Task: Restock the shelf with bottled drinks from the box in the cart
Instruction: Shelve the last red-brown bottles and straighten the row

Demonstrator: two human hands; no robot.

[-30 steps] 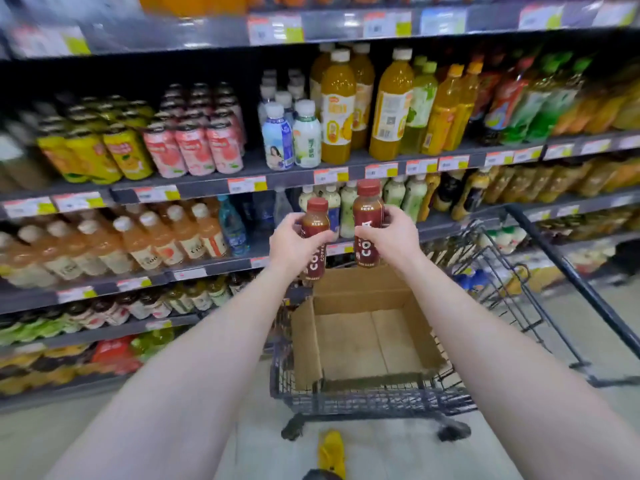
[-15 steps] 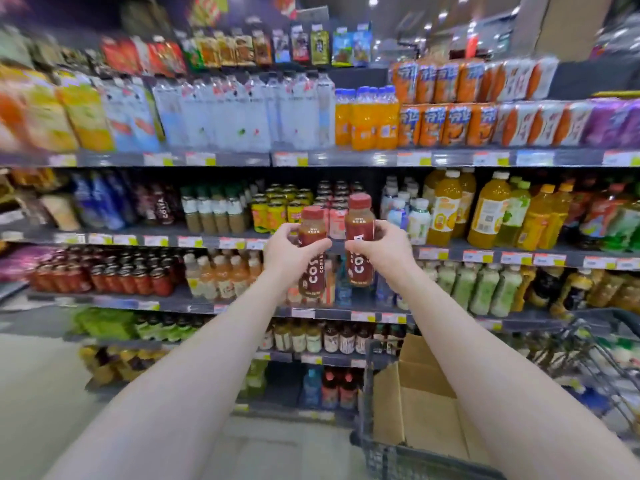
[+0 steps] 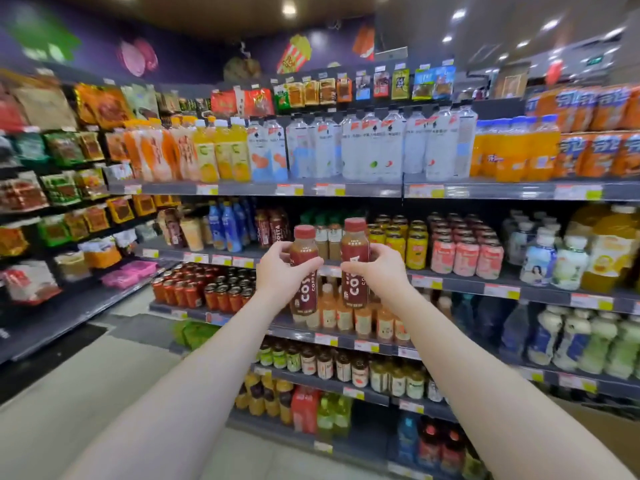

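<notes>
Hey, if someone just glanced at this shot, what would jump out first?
Two brown red-capped Costa coffee bottles held upright at centre: the left bottle in the left hand, the right bottle in the right hand. Behind them run packed drink shelves, with tall clear bottles above.

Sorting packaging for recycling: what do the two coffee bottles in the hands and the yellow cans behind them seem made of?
Left coffee bottle and right coffee bottle: likely plastic, with glossy printed sleeves and red screw caps. Yellow cans: probably metal, judging by their silvery rimmed tops.
</notes>
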